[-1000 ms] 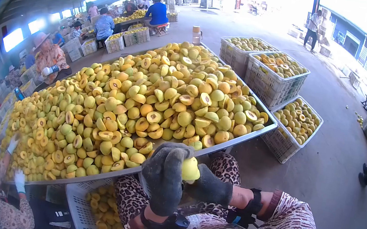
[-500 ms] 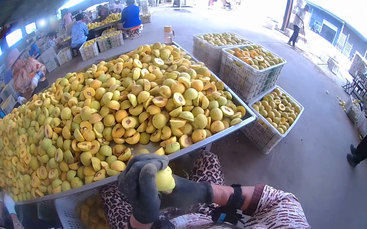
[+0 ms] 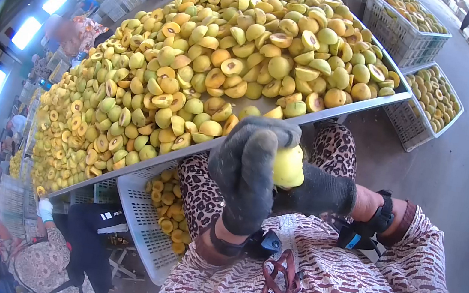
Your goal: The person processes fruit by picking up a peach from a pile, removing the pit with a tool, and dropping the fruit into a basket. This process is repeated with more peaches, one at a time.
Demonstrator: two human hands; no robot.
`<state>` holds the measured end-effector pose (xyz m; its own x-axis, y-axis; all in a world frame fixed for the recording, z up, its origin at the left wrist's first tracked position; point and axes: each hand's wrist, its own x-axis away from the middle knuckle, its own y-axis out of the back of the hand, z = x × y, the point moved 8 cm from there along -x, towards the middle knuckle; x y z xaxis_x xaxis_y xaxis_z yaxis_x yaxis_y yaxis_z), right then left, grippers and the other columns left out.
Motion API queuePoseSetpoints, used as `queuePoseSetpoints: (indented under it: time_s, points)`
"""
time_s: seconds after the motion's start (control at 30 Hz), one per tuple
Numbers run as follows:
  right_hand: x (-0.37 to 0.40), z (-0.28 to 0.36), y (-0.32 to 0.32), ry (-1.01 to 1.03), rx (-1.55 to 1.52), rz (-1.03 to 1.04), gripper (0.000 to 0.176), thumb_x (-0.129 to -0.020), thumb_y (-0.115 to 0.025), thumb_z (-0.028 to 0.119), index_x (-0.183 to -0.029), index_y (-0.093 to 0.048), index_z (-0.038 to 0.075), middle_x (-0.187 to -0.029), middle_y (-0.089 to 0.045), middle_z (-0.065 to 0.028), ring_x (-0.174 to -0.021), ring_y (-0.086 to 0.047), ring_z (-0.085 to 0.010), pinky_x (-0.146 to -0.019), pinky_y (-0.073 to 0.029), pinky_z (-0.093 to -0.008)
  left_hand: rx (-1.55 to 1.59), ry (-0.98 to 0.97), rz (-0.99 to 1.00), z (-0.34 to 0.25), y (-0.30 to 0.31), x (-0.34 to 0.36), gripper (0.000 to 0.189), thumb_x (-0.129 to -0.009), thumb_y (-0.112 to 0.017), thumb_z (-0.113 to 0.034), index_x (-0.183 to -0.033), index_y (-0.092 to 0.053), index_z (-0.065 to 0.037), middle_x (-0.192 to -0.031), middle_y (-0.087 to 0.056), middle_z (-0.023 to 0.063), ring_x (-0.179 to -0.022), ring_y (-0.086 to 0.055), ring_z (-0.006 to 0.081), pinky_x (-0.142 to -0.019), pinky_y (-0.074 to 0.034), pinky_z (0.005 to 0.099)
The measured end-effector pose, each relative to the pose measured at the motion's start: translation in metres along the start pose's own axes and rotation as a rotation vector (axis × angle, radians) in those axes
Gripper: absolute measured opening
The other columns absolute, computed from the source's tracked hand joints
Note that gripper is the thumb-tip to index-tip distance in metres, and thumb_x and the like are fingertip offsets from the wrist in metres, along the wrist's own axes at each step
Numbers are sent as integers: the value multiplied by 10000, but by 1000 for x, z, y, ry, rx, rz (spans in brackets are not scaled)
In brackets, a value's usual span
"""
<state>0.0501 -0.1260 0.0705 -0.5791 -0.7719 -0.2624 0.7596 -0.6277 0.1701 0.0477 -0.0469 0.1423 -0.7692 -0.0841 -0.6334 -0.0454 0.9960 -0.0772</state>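
Note:
Both my hands wear dark grey gloves and meet above my lap, close to the near edge of a metal-rimmed table [image 3: 349, 110]. My left hand [image 3: 246, 169] is closed, its fingers curled against a yellow peach [image 3: 289, 168]. My right hand [image 3: 316, 190] comes in from the right and is closed at the same peach, with its fingers largely hidden behind the fruit and my left hand. Halved peaches [image 3: 197, 74] with brown pit hollows lie heaped over the table in front of my hands.
A white plastic basket [image 3: 142, 217] with peach halves stands below the table edge at my left. Crates of peaches [image 3: 405, 35] are stacked beyond the right corner, with another crate [image 3: 410, 127] nearer. A person in a patterned top [image 3: 44, 263] sits at lower left.
My view has tilted down and turned left, so the table and hands appear higher and further right. Both hands stay together at the peach.

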Motion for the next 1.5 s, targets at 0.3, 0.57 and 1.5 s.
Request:
queuePoseSetpoints:
  time_s: [0.3,0.57,1.5]
  points:
    - [7,-57,6,-174,-135,-205,119,-899,-648,101,-908,-638,-17,-769,-667,-63,-722,-645,-114,-652,-546,-292,692,804,-344,121,21,27,505,-1030,-404,-491,-1042,-599,-24,-918,-676,162,-802,-693,305,-669,-599,412]
    - [-4,-99,9,-288,-317,-290,65,-855,-613,46,-855,-631,-16,-716,-629,-19,-650,-593,-102,-594,-518,-304,-518,435,-402,71,271,70,422,-1030,-484,-348,-1054,-598,59,-906,-673,144,-812,-663,238,-752,-555,342]
    - [8,-103,62,-259,-79,-490,142,-836,-702,134,-809,-653,3,-649,-622,-7,-641,-555,-46,-572,-486,-281,182,714,2,253,93,-91,292,-856,-685,-171,-1104,-617,-32,-978,-689,51,-850,-690,187,-733,-572,306]
